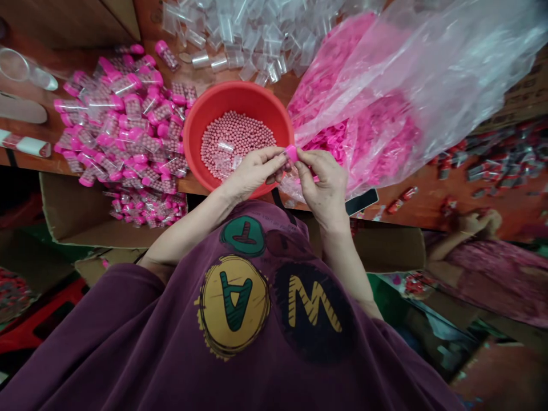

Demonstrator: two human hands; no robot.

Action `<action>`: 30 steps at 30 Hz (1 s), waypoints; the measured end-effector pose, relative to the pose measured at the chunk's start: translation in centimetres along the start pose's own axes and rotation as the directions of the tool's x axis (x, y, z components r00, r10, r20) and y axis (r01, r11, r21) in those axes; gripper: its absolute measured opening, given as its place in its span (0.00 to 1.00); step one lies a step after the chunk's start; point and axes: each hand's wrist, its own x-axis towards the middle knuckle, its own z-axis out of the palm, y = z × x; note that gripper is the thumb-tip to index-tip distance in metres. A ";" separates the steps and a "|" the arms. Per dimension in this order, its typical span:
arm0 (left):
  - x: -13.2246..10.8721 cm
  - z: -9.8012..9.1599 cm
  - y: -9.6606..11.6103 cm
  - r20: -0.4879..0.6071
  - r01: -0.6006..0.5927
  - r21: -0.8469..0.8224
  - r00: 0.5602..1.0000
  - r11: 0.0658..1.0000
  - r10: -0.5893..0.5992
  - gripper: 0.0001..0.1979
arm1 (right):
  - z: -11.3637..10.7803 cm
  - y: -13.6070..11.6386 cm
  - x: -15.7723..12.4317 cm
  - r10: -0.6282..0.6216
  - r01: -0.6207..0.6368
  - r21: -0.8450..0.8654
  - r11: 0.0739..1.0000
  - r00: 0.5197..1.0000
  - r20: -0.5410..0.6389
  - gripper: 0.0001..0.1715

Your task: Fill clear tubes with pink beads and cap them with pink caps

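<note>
My left hand (pixel 259 170) pinches a small container at the right rim of the red bowl (pixel 194 123). My right hand (pixel 322 181) has its fingers on the pink cap (pixel 291 153) at the container's end. Most of the container is hidden by my fingers. Small pink beads (pixel 233 137) fill the bottom of the bowl, with clear tubes lying on them. To the right of the bowl, a clear plastic bag (pixel 368 103) holds many pink caps. Left of the bowl is a heap of capped tubes (pixel 132 123) with pink beads inside.
Clear empty tubes (pixel 240 34) lie behind the bowl. A dark phone (pixel 362 201) sits at the table's front edge (pixel 398 214). An open cardboard box (pixel 72 214) stands below the edge on the left. At right, another person's hands (pixel 482 222) are near red and grey pieces (pixel 505 165).
</note>
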 end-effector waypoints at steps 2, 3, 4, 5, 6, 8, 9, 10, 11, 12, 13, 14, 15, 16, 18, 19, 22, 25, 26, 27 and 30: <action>-0.1 -0.1 0.1 0.003 0.000 0.007 1.000 1.000 0.000 0.11 | 0.1 0.0 -0.2 -0.003 0.003 -0.009 1.000 1.000 -0.004 0.15; -0.1 -0.2 0.1 -0.002 0.004 0.004 1.000 1.000 -0.004 0.11 | 0.1 0.0 -0.3 -0.001 0.001 -0.007 1.000 1.000 -0.004 0.16; -0.2 -0.3 0.1 -0.007 0.014 -0.006 1.000 1.000 -0.014 0.12 | 0.2 0.0 -0.4 0.002 -0.002 -0.003 1.000 1.000 0.001 0.17; -0.2 -0.5 0.1 -0.009 0.030 -0.020 0.999 0.999 -0.030 0.12 | 0.2 0.0 -0.5 0.003 -0.003 0.004 1.000 1.000 0.011 0.17; -0.3 -0.6 0.1 -0.008 0.050 -0.037 0.999 0.998 -0.050 0.13 | 0.3 0.0 -0.6 0.007 -0.007 0.008 1.000 1.000 0.025 0.18; -0.3 -0.9 0.1 0.003 0.087 -0.070 0.996 0.994 -0.087 0.16 | 0.4 0.0 -0.9 0.018 -0.018 0.002 1.000 0.999 0.045 0.18; -0.3 -1.0 0.0 0.011 0.097 -0.078 0.995 0.992 -0.097 0.17 | 0.5 0.1 -1.0 0.024 -0.023 -0.007 1.000 0.999 0.049 0.18; -0.3 -1.1 -0.1 0.019 0.097 -0.077 0.995 0.992 -0.096 0.17 | 0.7 0.1 -1.1 0.035 -0.034 -0.019 0.999 0.998 0.049 0.19; -0.2 -1.2 -0.2 0.026 0.085 -0.063 0.996 0.994 -0.084 0.17 | 0.8 0.1 -1.2 0.049 -0.047 -0.031 0.998 0.998 0.049 0.19; -0.2 -1.2 -0.3 0.031 0.063 -0.038 0.998 0.997 -0.061 0.16 | 1.0 0.1 -1.3 0.061 -0.060 -0.040 0.997 0.997 0.045 0.19; -0.1 -1.2 -0.4 0.030 0.030 -0.003 0.999 1.000 -0.030 0.15 | 1.1 0.2 -1.3 0.072 -0.070 -0.046 0.996 0.997 0.042 0.20; 0.0 -1.1 -0.4 0.025 -0.010 0.038 1.000 0.999 0.009 0.15 | 1.3 0.2 -1.4 0.080 -0.078 -0.050 0.996 0.996 0.037 0.20; 0.1 -1.1 -0.4 0.016 -0.051 0.083 0.999 0.995 0.050 0.14 | 1.4 0.3 -1.4 0.083 -0.082 -0.051 0.995 0.996 0.028 0.20; 0.2 -1.0 -0.4 0.007 -0.088 0.125 0.996 0.988 0.088 0.13 | 1.4 0.4 -1.3 0.083 -0.082 -0.045 0.996 0.996 0.018 0.20; 0.3 -0.9 -0.1 0.003 -0.133 0.185 0.991 0.974 0.134 0.11 | 1.3 0.6 -1.1 0.088 -0.088 0.000 0.996 0.996 0.005 0.19; 0.4 -1.0 0.0 0.012 -0.136 0.197 0.991 0.971 0.136 0.10 | 1.2 0.7 -0.9 0.100 -0.100 0.042 0.994 0.995 0.002 0.18; 0.4 -1.1 0.4 0.054 -0.096 0.161 0.995 0.982 0.088 0.08 | 0.9 0.6 -0.5 0.157 -0.155 0.174 0.972 0.988 0.003 0.16; 0.4 -1.2 0.2 0.058 -0.048 0.046 0.997 0.998 0.046 0.11 | 0.8 0.2 -0.2 0.165 -0.162 0.165 0.973 0.986 -0.006 0.17; 0.5 -1.2 0.1 0.052 -0.034 0.008 0.998 0.999 0.034 0.12 | 0.8 0.0 -0.2 0.158 -0.154 0.134 0.979 0.987 -0.017 0.17; 0.5 -1.2 -0.1 0.045 -0.020 -0.021 0.999 1.000 0.021 0.12 | 0.8 -0.1 -0.1 0.150 -0.147 0.102 0.984 0.988 -0.028 0.17; 0.5 -1.1 -0.5 0.039 -0.002 -0.055 0.999 0.998 0.005 0.14 | 0.7 -0.6 -0.1 0.129 -0.127 0.052 0.991 0.991 -0.044 0.16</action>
